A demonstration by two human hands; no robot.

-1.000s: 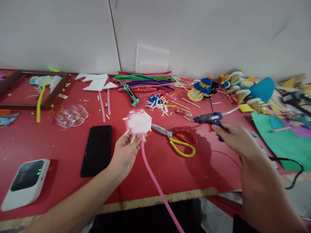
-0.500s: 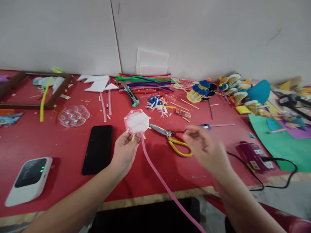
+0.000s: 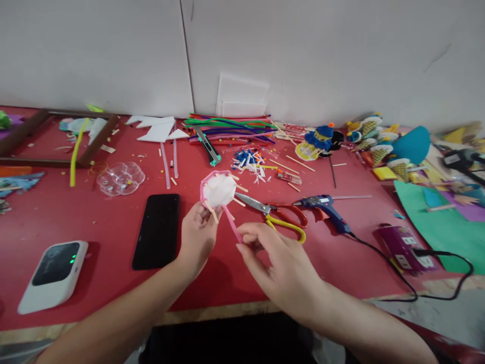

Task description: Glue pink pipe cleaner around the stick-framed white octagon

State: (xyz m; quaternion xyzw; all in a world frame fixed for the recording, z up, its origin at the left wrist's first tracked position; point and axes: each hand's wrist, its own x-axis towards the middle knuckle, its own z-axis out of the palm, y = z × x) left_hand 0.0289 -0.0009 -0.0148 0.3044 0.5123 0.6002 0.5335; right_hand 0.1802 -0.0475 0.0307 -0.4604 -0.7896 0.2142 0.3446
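My left hand [image 3: 197,235] pinches the lower edge of a small white foam hexagon [image 3: 220,189] rimmed with pink tube and stuck with short wooden sticks, held just above the red table [image 3: 94,217]. My right hand [image 3: 278,265] pinches the pink tube [image 3: 233,225] that hangs from the hexagon, a little below it. The blue glue gun [image 3: 324,207] lies on the table to the right, apart from both hands, its black cord running off right. Red and yellow scissors [image 3: 280,220] lie just behind my right hand.
A black phone [image 3: 157,230] and a white device with green lights [image 3: 53,275] lie to the left. A clear plastic tray [image 3: 121,178], coloured straws [image 3: 231,126], straw cuttings, a cutter knife [image 3: 208,146], paper crafts [image 3: 371,139] and a purple power strip [image 3: 403,245] crowd the back and right.
My right hand set the glue gun down on the table, swung left and took hold of the pink tube. My left hand tilted the hexagon slightly.
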